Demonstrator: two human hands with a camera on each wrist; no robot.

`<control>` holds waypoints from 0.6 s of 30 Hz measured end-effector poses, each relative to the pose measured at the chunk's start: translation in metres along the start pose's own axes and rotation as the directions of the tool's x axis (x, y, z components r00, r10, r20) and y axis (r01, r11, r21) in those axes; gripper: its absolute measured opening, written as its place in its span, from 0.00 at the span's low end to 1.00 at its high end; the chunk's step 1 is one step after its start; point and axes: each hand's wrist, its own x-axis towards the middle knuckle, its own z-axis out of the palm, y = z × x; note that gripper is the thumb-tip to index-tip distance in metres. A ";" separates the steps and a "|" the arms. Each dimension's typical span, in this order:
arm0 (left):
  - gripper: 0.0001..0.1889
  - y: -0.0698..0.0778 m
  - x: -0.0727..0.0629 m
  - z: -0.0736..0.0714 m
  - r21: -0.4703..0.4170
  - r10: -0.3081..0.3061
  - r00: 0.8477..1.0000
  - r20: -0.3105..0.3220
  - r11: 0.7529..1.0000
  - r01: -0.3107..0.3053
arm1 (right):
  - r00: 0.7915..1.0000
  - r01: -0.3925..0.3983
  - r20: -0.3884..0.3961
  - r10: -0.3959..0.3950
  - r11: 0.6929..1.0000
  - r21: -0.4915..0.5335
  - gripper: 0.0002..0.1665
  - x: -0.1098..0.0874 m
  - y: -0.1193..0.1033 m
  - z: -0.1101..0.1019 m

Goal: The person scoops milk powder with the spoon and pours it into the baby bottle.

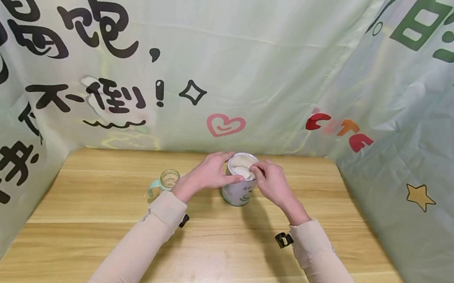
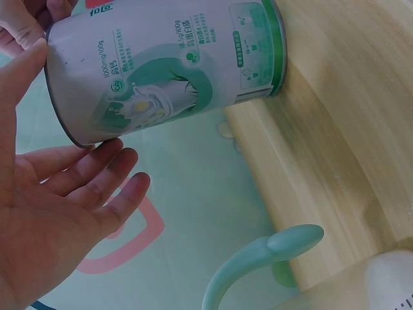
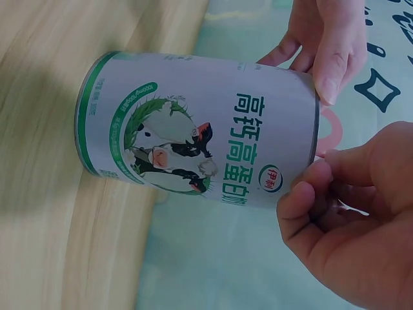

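A white and green milk powder can (image 1: 237,194) with a cow on its label (image 3: 177,152) stands upright on the table, its top uncovered and pale inside. My left hand (image 1: 214,172) holds it at the top, thumb on the near rim and fingers around the far left side. At the right of the can's mouth, my right hand (image 1: 272,181) has curled fingers, with thumb and forefinger pinching at the rim. A pale piece shows beside those fingertips in the head view; I cannot tell what it is.
A clear bottle (image 1: 169,178) with a mint-green handle (image 2: 264,252) and no lid stands left of the can, partly behind my left forearm. The wooden table (image 1: 212,262) meets printed cloth walls (image 1: 173,26) at its back and sides.
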 end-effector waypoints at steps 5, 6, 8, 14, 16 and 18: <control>0.50 0.001 0.000 -0.001 0.006 0.002 1.000 -0.002 1.000 -0.002 | 0.999 -0.032 0.013 0.032 0.998 0.045 0.13 -0.001 0.000 -0.002; 0.50 0.001 0.000 -0.001 0.006 0.002 1.000 -0.003 1.000 -0.002 | 0.999 -0.037 0.015 0.037 0.998 0.059 0.13 -0.001 0.000 -0.002; 0.50 0.001 -0.001 -0.001 0.004 0.005 1.000 -0.004 1.000 -0.005 | 0.998 -0.060 0.022 0.058 0.994 0.092 0.14 -0.001 0.000 -0.003; 0.50 0.002 -0.001 0.000 -0.001 0.006 1.000 -0.007 1.000 -0.006 | 0.984 -0.178 0.059 0.168 0.942 0.285 0.17 -0.001 0.001 -0.003; 0.50 0.002 -0.001 0.000 -0.001 0.005 1.000 -0.008 1.000 -0.005 | 0.979 -0.202 0.049 0.197 0.920 0.337 0.17 -0.001 0.001 -0.003; 0.51 0.001 -0.001 0.000 -0.002 0.004 1.000 -0.009 1.000 -0.004 | 0.977 -0.204 0.023 0.210 0.911 0.358 0.17 -0.001 0.002 -0.003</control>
